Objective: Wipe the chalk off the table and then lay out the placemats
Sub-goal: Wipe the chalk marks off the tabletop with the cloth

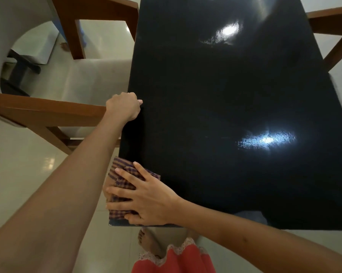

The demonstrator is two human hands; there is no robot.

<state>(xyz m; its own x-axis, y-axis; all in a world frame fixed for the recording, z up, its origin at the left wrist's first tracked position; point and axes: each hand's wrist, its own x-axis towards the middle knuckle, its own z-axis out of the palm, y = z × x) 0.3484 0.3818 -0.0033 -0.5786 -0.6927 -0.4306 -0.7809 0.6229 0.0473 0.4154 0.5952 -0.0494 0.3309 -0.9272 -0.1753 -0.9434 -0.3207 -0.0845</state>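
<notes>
A glossy black table fills the middle and right of the view. My right hand lies flat with spread fingers on a brown and purple checked cloth at the table's near left corner, pressing it onto the surface. My left hand grips the table's left edge further up, fingers curled over the rim and thumb on top. I see no chalk marks on the dark surface. No placemats are in view.
A wooden chair with a pale seat stands close against the table's left side. Another wooden chair frame shows at the far right. Pale tiled floor lies below, with my foot near the table's front edge.
</notes>
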